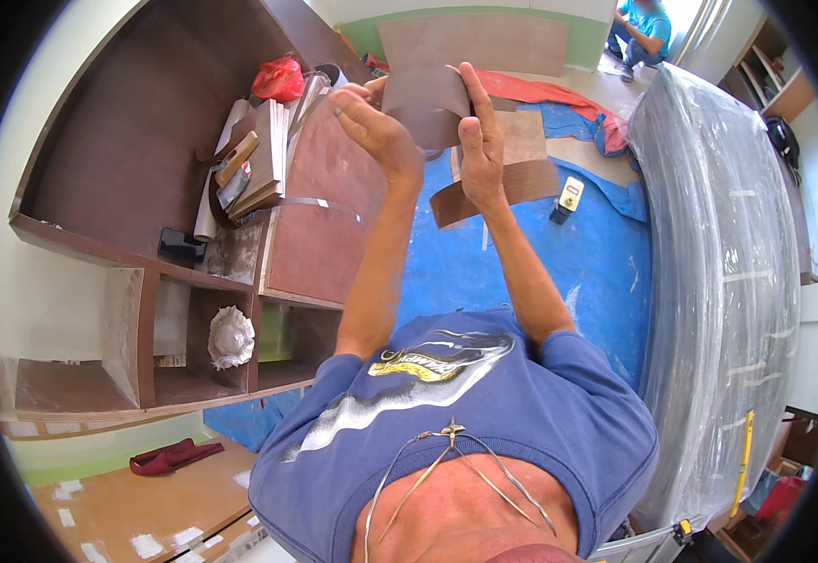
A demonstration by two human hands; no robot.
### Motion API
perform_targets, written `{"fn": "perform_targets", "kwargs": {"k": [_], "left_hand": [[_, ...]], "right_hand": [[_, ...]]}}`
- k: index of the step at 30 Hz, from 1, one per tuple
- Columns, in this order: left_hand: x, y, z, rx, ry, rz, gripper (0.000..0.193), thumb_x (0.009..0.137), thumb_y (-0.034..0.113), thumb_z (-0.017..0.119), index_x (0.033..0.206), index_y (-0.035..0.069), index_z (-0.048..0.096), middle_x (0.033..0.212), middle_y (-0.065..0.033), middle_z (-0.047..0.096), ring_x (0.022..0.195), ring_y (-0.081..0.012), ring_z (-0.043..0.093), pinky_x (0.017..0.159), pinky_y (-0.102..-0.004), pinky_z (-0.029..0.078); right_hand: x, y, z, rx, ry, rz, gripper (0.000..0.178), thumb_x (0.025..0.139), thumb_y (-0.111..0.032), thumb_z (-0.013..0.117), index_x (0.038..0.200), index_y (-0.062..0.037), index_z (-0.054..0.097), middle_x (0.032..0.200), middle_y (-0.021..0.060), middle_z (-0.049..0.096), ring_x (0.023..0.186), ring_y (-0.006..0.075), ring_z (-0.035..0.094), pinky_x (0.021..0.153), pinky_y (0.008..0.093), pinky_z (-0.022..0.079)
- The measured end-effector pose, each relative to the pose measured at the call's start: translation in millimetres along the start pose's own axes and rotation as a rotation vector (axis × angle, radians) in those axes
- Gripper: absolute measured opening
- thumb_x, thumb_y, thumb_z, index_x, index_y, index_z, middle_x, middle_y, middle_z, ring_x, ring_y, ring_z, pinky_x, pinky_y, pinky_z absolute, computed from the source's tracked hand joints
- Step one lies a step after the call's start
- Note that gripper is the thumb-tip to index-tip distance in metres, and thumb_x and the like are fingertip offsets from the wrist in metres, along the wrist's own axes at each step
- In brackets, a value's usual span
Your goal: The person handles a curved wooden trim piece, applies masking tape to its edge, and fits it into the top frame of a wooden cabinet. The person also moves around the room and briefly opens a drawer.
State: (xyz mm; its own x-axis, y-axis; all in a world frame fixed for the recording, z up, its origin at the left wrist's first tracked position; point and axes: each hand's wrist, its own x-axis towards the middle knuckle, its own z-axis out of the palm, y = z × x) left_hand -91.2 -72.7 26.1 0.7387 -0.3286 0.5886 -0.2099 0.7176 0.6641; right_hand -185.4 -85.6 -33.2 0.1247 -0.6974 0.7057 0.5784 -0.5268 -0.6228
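Raised in front of me is a roll of dark brown strip (426, 105), clasped between both hands. My left hand (378, 131) bears on its left side, some fingers curling behind it and others sticking out. My right hand (482, 155) lies along the right side with its fingers stretched upward against the roll. Behind the right wrist shows a curved brown wood-grain strip (526, 181); whether it joins the roll I cannot tell.
Blue sheeting (522, 291) covers the floor, with a small white-and-yellow object (570, 194) on it. A brown cabinet (128, 113) stands left, holding stacked boards (273, 150) and a red bag (279, 79). Plastic-wrapped furniture (719, 281) flanks the right. Another person (646, 33) crouches far right.
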Motion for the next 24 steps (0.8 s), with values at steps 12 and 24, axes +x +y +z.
{"fn": "perform_targets", "kwargs": {"k": [12,24], "left_hand": [[-23.3,-27.7,-5.4,-0.203,-0.034,-0.317,0.053,0.109,0.055,0.030,0.111,0.007,0.052,0.110,-0.0078,0.057,0.107,-0.0193,0.056,0.090,-0.0376,0.050],[13.3,-2.5,-9.4,0.378,-0.640,0.429,0.045,0.097,0.046,0.059,0.104,0.002,0.067,0.093,-0.0104,0.071,0.084,-0.0268,0.069,0.076,-0.0357,0.054]], "right_hand": [[3.9,12.2,-22.9,-0.329,0.003,-0.164,0.076,0.101,-0.054,0.054,0.152,0.0013,0.040,0.138,0.0153,0.052,0.127,0.0270,0.050,0.110,0.0391,0.037],[12.7,-15.8,-54.5,-0.402,-0.121,-0.151,0.068,0.099,-0.038,0.063,0.155,-0.0069,0.041,0.139,0.0180,0.056,0.125,0.0329,0.055,0.107,0.0433,0.043]]}}
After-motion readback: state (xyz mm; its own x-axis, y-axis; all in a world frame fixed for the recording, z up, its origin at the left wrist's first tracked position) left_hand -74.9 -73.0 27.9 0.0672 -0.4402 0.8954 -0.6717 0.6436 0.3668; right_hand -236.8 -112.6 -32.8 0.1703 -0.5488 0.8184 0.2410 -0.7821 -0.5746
